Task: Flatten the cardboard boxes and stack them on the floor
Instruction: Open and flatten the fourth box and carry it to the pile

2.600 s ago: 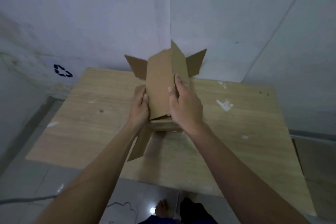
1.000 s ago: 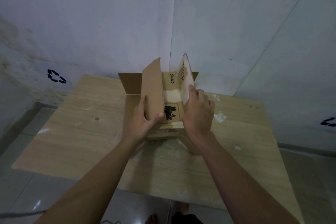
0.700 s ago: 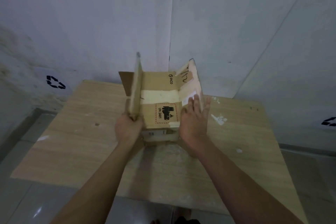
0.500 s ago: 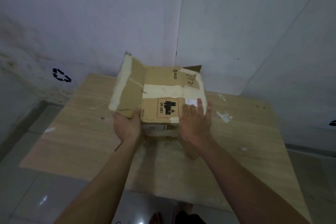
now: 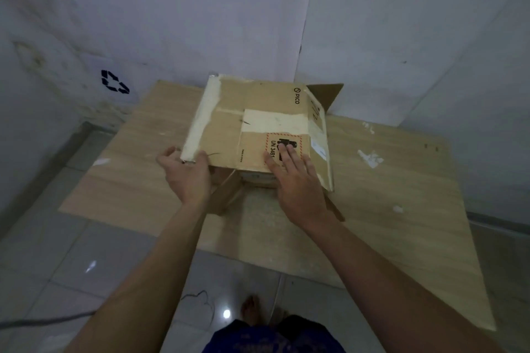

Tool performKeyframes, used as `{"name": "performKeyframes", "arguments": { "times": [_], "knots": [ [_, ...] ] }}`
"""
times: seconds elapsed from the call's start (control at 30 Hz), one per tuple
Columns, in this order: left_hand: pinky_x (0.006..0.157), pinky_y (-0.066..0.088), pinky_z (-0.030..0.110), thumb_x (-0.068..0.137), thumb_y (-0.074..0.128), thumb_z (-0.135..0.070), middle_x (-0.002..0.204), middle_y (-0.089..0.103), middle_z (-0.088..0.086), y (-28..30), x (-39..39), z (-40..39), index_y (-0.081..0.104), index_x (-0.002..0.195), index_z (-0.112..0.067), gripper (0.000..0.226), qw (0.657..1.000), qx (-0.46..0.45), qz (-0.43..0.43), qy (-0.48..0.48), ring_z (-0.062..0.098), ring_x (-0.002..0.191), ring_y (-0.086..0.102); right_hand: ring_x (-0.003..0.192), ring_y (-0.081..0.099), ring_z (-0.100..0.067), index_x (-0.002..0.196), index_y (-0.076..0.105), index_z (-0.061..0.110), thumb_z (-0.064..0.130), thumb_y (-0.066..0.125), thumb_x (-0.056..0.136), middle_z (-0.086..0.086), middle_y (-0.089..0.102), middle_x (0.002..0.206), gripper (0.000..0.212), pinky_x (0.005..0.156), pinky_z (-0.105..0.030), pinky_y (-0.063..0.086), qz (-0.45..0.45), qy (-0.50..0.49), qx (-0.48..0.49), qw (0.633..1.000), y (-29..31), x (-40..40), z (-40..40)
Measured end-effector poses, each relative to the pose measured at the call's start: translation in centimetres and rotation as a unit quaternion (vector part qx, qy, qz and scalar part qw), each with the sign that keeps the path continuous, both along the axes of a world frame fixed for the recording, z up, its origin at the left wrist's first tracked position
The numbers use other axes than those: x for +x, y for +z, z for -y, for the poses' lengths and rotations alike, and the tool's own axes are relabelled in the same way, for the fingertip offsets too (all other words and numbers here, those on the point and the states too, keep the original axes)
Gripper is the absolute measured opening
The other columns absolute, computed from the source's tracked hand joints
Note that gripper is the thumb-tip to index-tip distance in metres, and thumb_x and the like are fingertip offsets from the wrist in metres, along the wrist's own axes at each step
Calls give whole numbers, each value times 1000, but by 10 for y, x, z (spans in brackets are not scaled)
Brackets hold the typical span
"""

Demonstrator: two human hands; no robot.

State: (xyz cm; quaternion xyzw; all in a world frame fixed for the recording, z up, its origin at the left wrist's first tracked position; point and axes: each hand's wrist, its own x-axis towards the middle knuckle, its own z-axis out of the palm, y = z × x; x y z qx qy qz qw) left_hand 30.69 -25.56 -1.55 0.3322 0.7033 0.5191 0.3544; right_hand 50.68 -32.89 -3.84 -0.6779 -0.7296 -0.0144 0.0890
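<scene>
The fingers of the right hand (image 5: 298,180) lie straight and spread on top of the cardboard box (image 5: 258,129), pressing on its red label, most likely to push the box down flat, while the left hand (image 5: 185,173) pinches the near left corner of the flap with the pale tape edge, probably to hold that flap open and stop the box from sliding. The box sits in the middle of the table (image 5: 401,180), near the corner of the wall (image 5: 172,8), with its long way going from the person toward the wall and one small flap sticking up at the far right
</scene>
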Motion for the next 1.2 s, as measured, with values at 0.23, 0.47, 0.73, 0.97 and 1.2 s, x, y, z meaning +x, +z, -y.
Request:
{"name": "performKeyframes", "arguments": {
  "times": [0.23, 0.47, 0.73, 0.97, 1.2],
  "knots": [
    [63, 62, 43, 84, 66, -26, 107, 65, 5, -17, -15, 55, 53, 118, -22, 36, 999, -21, 8, -31, 32, 71, 72, 147, 31, -36, 155, 35, 23, 3, 34, 94, -14, 38, 157, 64, 118, -55, 28, -3, 41, 39, 998, -13, -2, 42],
    [89, 56, 47, 84, 59, -27, 111, 60, 0, -52, -28, 102, 53, 121, -20, 38, 997, -68, -36, -23, 26, 102, 63, 140, 41, -40, 150, 42, 18, -1, 25, 83, -19, 47, 150, 72, 111, -57, 38, 30, 111, -23, 993, -54, -3, 90],
    [81, 58, 43, 88, 61, -24, 107, 60, 2, -86, -47, 106, 50, 119, -16, 34, 987, -129, -61, -78, 25, 95, 64, 145, 33, -38, 151, 40, 15, -7, 46, 76, -15, 40, 156, 78, 116, -54, 32, 17, 104, -114, 988, -78, -12, 95],
    [73, 61, 44, 81, 72, -10, 96, 63, 3, -120, -65, 81, 54, 105, -18, 31, 940, -248, -104, -208, 28, 87, 68, 153, -12, -18, 160, 12, 24, 22, 53, 96, 1, -12, 167, 76, 118, -45, 30, -84, 2, -388, 918, -114, -3, 71],
    [84, 46, 35, 87, 58, -9, 120, 57, 10, -115, -71, 24, 52, 128, -6, 42, 879, -233, -277, -309, 28, 103, 56, 137, 41, -27, 158, 25, 24, 26, 49, 100, -6, 38, 155, 62, 108, -38, 41, -152, -99, -379, 907, -107, -10, 14]
  ]
}}
